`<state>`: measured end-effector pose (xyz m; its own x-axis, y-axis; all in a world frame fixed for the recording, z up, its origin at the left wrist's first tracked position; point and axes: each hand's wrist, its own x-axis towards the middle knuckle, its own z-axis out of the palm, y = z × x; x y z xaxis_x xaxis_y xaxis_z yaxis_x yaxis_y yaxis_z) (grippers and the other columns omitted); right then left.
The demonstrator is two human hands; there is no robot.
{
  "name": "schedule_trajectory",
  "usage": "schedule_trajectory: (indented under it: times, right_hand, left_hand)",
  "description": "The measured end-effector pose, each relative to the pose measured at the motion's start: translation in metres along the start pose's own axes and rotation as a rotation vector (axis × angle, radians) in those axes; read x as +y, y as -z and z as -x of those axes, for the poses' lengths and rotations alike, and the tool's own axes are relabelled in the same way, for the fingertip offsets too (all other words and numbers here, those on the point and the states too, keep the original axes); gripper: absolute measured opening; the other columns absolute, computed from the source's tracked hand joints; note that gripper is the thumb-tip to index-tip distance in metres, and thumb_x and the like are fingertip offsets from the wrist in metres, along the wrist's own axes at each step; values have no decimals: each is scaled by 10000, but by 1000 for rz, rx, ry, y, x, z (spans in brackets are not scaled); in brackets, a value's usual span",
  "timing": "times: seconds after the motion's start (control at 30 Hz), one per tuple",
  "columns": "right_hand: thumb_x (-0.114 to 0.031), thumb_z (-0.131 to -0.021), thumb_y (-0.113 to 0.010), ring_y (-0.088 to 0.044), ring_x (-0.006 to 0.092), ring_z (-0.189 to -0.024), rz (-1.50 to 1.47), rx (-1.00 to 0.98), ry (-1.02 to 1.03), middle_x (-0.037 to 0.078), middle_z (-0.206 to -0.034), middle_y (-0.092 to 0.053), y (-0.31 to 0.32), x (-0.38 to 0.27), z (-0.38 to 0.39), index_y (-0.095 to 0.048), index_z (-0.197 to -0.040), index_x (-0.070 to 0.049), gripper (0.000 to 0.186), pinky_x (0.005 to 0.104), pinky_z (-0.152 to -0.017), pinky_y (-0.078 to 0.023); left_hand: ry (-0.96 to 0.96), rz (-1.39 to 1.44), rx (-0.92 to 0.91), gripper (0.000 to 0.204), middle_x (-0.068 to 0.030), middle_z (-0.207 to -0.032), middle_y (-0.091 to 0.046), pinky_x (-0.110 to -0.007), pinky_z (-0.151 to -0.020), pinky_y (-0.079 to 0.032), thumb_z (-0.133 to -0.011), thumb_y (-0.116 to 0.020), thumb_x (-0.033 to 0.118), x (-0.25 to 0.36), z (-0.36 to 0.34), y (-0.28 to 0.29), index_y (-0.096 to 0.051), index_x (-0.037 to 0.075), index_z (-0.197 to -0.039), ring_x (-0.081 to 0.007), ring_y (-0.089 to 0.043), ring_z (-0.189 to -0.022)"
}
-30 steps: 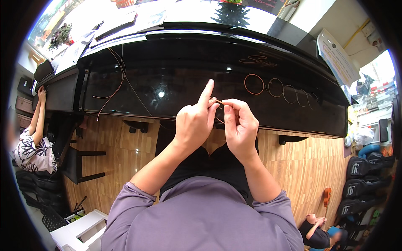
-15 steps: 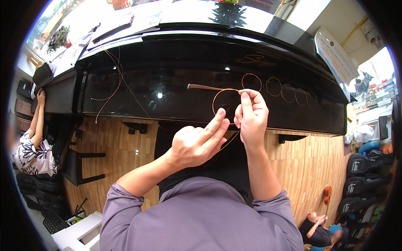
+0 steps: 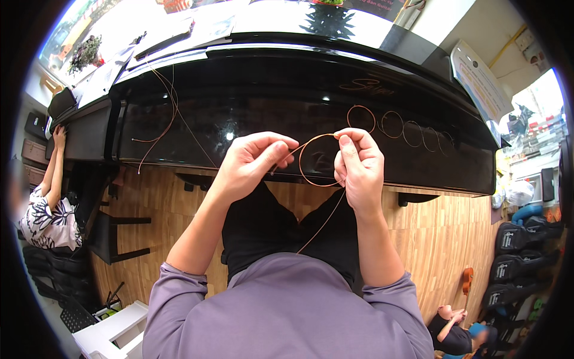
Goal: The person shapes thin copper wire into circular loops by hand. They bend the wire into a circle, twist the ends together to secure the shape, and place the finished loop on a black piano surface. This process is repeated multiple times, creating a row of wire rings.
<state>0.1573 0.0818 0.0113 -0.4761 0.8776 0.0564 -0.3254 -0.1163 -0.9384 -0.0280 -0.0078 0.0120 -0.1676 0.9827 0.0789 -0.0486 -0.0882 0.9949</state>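
Observation:
A copper-coloured guitar string (image 3: 301, 169) is bent into a single loop between my hands, over the front edge of the black piano (image 3: 269, 107). My right hand (image 3: 360, 164) pinches the loop at its right side with thumb and fingers. One tail of the string hangs below that hand towards my lap. On the other side, my left hand (image 3: 248, 164) has its thumb and fingers closed on the string's other end, part of which shows under the fingers. Several coiled strings (image 3: 375, 121) lie in a row on the piano, right of my right hand.
Loose strings (image 3: 174, 107) trail over the piano at the left. Papers (image 3: 206, 30) lie on top; a printed board (image 3: 480, 81) stands at the right. One person (image 3: 51, 221) is at the left, another (image 3: 451, 329) at lower right near a small orange-brown instrument (image 3: 467, 278) and black cases (image 3: 508, 266).
My left hand has moved up and left from its outstretched fingers and now pinches the string's end. That end no longer points freely left. The tail hangs lower; my right hand stays nearly in place.

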Motion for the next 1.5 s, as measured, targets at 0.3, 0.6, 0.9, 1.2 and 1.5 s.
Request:
schedule_trajectory:
  times: [0.3,0.6,0.9,1.2,1.5]
  right_hand:
    - [-144,-959,-553,-415,6,-444,201,12,35,-43,-606,-502,2,-5,0,-603,-971,-8,145,160,-387,-305]
    - [-167,-958,-564,-360,0,-408,181,44,69,-55,-534,-440,4,0,-4,-602,-961,-14,157,163,-366,-268]
    - [-57,-928,-576,-492,58,-564,768,170,534,5,-708,-587,1,5,0,-615,-955,-15,63,216,-494,-388]
    - [-12,-897,-592,-531,116,-526,784,180,608,66,-726,-609,-8,7,7,-606,-962,-13,66,232,-482,-420]
    - [5,-806,-644,-589,179,-537,1048,83,1074,58,-728,-621,-5,25,6,-605,-993,-8,191,278,-464,-444]
  left_hand:
    - [5,-136,113,168,61,-727,-530,-178,-568,-337,-964,-529,146,-1,-1,-2,-626,9,-949,-6,-392,-634]
    - [-93,-319,56,180,-1,-760,-579,-208,-625,-413,-953,-507,116,2,2,-6,-656,22,-988,-51,-500,-687]
    - [189,109,-94,145,-79,-889,-682,-235,-747,-530,-863,-663,61,8,5,-11,-637,-19,-981,-117,-659,-823]
    - [226,98,33,238,-94,-837,-696,-224,-693,-528,-838,-705,75,-22,-4,-27,-596,-26,-1024,-110,-668,-772]
    - [243,273,24,457,-98,-851,-705,-226,-677,-520,-841,-705,110,-24,-9,-25,-525,-32,-1236,-99,-669,-766]
